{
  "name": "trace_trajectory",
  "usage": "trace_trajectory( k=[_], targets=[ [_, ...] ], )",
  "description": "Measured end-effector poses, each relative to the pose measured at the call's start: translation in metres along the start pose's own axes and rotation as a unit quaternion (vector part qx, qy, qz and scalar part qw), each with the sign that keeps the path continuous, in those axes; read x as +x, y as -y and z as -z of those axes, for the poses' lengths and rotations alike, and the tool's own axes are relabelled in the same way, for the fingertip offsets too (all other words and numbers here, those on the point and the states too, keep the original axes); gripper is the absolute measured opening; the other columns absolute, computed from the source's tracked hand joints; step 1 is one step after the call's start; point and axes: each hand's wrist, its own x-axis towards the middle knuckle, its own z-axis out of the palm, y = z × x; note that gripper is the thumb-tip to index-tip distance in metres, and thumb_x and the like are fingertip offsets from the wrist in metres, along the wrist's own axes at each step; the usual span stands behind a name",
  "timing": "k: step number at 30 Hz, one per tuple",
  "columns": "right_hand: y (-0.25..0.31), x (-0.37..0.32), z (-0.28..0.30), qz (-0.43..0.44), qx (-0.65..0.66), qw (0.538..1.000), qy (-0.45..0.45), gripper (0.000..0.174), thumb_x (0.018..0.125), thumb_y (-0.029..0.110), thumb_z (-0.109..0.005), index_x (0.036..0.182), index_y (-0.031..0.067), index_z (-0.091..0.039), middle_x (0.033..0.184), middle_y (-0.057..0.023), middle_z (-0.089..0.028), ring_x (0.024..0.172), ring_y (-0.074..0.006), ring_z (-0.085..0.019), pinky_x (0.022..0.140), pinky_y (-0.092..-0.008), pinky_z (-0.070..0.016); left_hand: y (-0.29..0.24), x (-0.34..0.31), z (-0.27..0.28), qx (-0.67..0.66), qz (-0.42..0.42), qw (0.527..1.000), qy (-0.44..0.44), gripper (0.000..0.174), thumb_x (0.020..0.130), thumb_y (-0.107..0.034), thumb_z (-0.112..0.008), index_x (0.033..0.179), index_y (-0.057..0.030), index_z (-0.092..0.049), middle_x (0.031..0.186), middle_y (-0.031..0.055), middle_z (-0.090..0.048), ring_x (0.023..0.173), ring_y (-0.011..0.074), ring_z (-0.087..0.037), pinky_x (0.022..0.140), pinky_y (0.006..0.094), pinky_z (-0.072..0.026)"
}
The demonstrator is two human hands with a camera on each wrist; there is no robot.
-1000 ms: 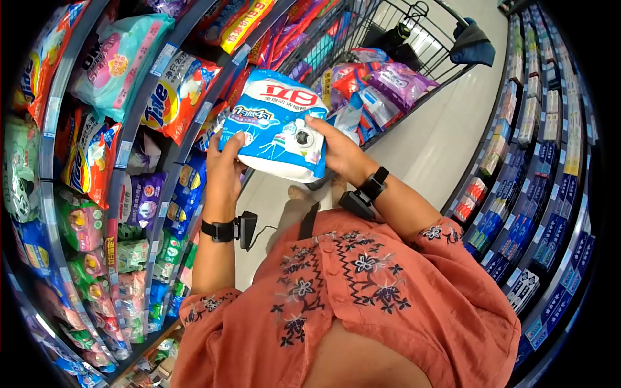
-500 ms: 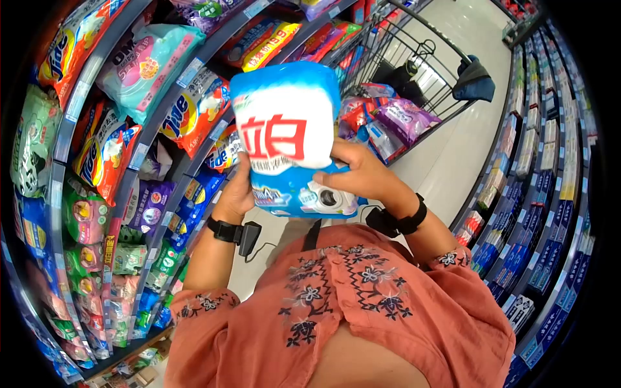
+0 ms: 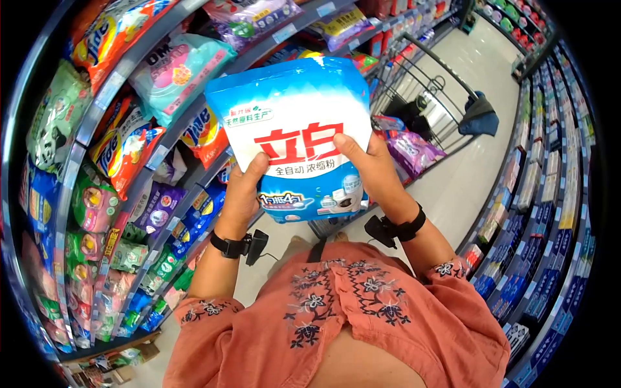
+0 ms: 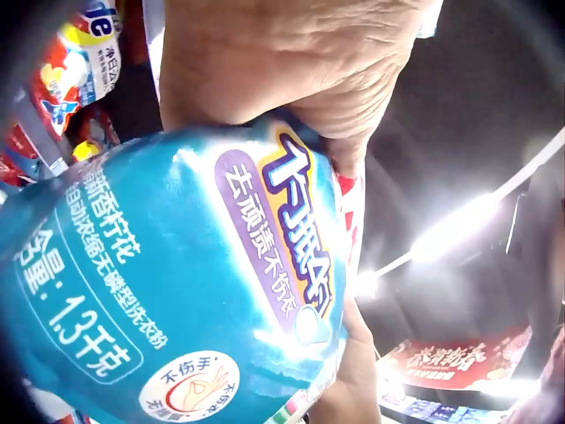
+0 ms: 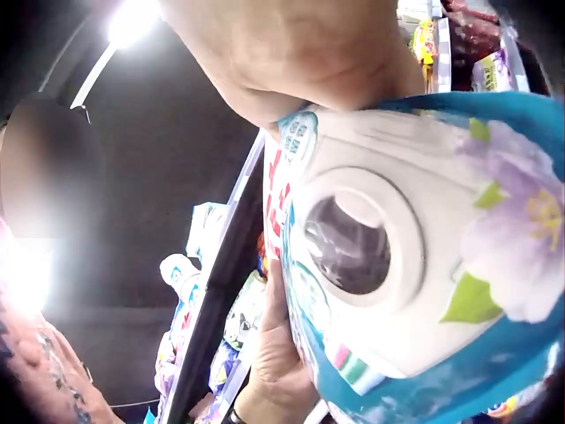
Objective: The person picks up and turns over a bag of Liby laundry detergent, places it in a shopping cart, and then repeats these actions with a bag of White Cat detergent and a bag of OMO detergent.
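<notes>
A blue and white bag of laundry powder [image 3: 297,119] with large red characters is held up in front of the chest, its printed front toward the head camera. On its left side the left hand [image 3: 244,194] grips it, thumb over the front and the other fingers hidden behind. The right hand [image 3: 378,171] grips the right side the same way, thumb by the red lettering. Up close in the left wrist view, the bag's blue lower part [image 4: 177,265] bulges below the palm. The right wrist view shows the washing machine picture [image 5: 353,238] printed on it.
Shelves of detergent bags, among them an orange Tide bag [image 3: 126,145] and a teal bag [image 3: 184,74], line the left. Behind the bag stands a wire shopping cart [image 3: 420,84] holding a purple bag [image 3: 414,152]. Shelves of small boxes [image 3: 524,258] run along the right.
The laundry powder bag has tipped up from lying back, so its front now faces the head camera. The right hand has shifted its hold higher on the side. The view has turned slightly.
</notes>
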Motion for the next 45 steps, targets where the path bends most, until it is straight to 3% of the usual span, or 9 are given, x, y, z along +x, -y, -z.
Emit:
trace_trajectory(
  k=[4,8,10,15,19,30,34,40,45],
  targets=[
    [0.011,0.021,-0.015,-0.003,0.059,0.998,0.004,0.044,0.097,0.027,-0.068,0.130,-0.0014,-0.059,0.119,-0.0071,-0.067,0.105,-0.0127,-0.062,0.091,-0.0280,-0.0501,-0.028,-0.004,-0.011,0.050,-0.048,0.996,-0.062,0.055,0.097,-0.037,-0.067,0.134,0.0022,-0.055,0.126,0.0139,-0.065,0.108,0.0181,-0.065,0.091,0.0299,-0.0544],
    [0.025,0.036,-0.021,-0.002,0.129,0.985,0.112,0.062,0.093,0.025,-0.071,0.143,-0.0016,-0.046,0.134,-0.0115,-0.058,0.118,-0.0191,-0.057,0.101,-0.0333,-0.0458,-0.068,-0.010,-0.007,0.062,-0.063,0.990,-0.113,0.051,0.099,-0.035,-0.064,0.131,0.0034,-0.056,0.126,0.0136,-0.064,0.108,0.0180,-0.065,0.091,0.0304,-0.0540],
    [0.016,0.044,-0.017,0.071,-0.028,0.981,0.179,0.080,0.088,0.024,-0.075,0.151,-0.0015,-0.033,0.143,-0.0132,-0.050,0.129,-0.0221,-0.049,0.109,-0.0370,-0.0397,-0.088,-0.012,0.001,0.086,-0.113,0.976,-0.163,0.050,0.100,-0.033,-0.062,0.134,0.0035,-0.054,0.128,0.0134,-0.063,0.110,0.0191,-0.064,0.093,0.0322,-0.0527],
    [0.019,0.045,-0.058,0.089,-0.066,0.957,0.268,0.101,0.080,0.022,-0.082,0.155,-0.0011,-0.018,0.147,-0.0147,-0.044,0.136,-0.0245,-0.043,0.113,-0.0386,-0.0345,-0.157,-0.025,-0.001,0.051,-0.162,0.980,-0.102,0.051,0.104,-0.037,-0.054,0.139,-0.0008,-0.049,0.128,0.0118,-0.065,0.108,0.0199,-0.067,0.093,0.0333,-0.0549],
    [0.033,0.055,-0.103,0.135,-0.058,0.956,0.252,0.099,0.079,0.018,-0.082,0.155,0.0035,-0.020,0.142,-0.0168,-0.047,0.132,-0.0251,-0.048,0.109,-0.0387,-0.0397,-0.209,-0.033,0.009,0.101,-0.198,0.967,-0.127,0.051,0.101,-0.043,-0.058,0.129,-0.0008,-0.055,0.114,0.0095,-0.069,0.094,0.0159,-0.070,0.081,0.0292,-0.0578],
    [0.123,0.084,-0.254,0.295,-0.018,0.923,0.247,0.076,0.088,0.019,-0.073,0.149,0.0034,-0.031,0.126,-0.0093,-0.058,0.113,-0.0169,-0.057,0.096,-0.0320,-0.0482,-0.400,-0.062,0.013,0.180,-0.271,0.944,-0.054,0.057,0.101,-0.049,-0.055,0.126,0.0015,-0.057,0.113,0.0146,-0.071,0.091,0.0196,-0.073,0.079,0.0324,-0.0618],
    [0.167,0.092,-0.305,0.371,-0.030,0.901,0.222,0.085,0.086,0.029,-0.078,0.151,0.0029,-0.031,0.133,-0.0112,-0.054,0.121,-0.0177,-0.053,0.103,-0.0332,-0.0432,-0.468,-0.059,0.026,0.214,-0.329,0.919,-0.043,0.058,0.102,-0.049,-0.053,0.123,0.0053,-0.058,0.108,0.0160,-0.072,0.085,0.0187,-0.074,0.074,0.0305,-0.0627],
    [0.177,0.101,-0.356,0.554,-0.051,0.804,0.209,0.106,0.078,0.026,-0.085,0.156,0.0007,-0.017,0.147,-0.0159,-0.041,0.138,-0.0237,-0.039,0.114,-0.0359,-0.0336,-0.551,-0.054,0.039,0.291,-0.373,0.881,0.009,0.057,0.102,-0.047,-0.053,0.121,0.0062,-0.059,0.104,0.0155,-0.073,0.084,0.0182,-0.074,0.072,0.0297,-0.0620],
    [0.176,0.101,-0.385,0.621,-0.077,0.768,0.138,0.108,0.078,0.021,-0.085,0.156,-0.0022,-0.014,0.148,-0.0196,-0.041,0.132,-0.0256,-0.046,0.111,-0.0366,-0.0372,-0.576,-0.051,0.043,0.363,-0.380,0.850,-0.023,0.065,0.101,-0.052,-0.053,0.120,0.0098,-0.059,0.103,0.0158,-0.073,0.084,0.0181,-0.074,0.073,0.0306,-0.0615]
  ],
)
